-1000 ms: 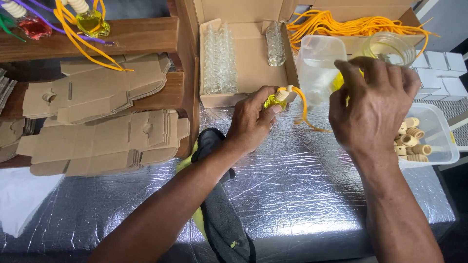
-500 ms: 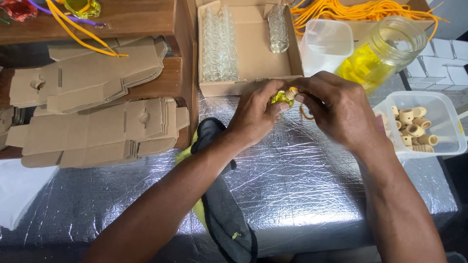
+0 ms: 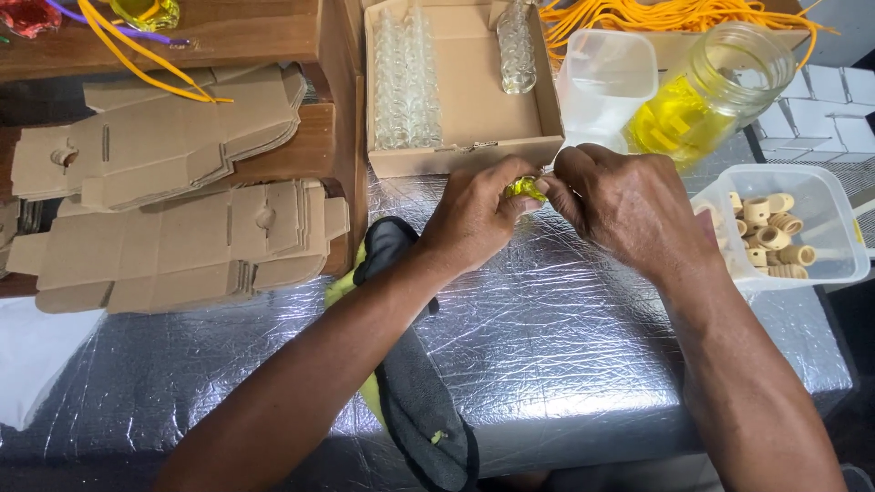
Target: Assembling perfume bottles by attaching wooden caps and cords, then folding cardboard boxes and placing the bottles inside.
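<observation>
Both hands meet over the foil-covered table (image 3: 565, 355), the left hand (image 3: 474, 219) and right hand (image 3: 629, 210) pinched together on 1 small yellow item (image 3: 525, 188) between their fingertips, equally near both, its long axis seemingly left-right, just near of the cardboard box (image 3: 474, 146).

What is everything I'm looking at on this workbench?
small bottle: one, yellow, pinched between both hands
cardboard box: one, brown, behind the hands, clear bottles inside
glass jar: one, yellow liquid, back right
plastic tub: one, clear, right, tan caps inside
empty tub: one, clear, beside jar
orange cords: a bundle, back
flat cartons: several, brown, left
cloth: one, dark grey and yellow, under left forearm
left hand; right hand
</observation>
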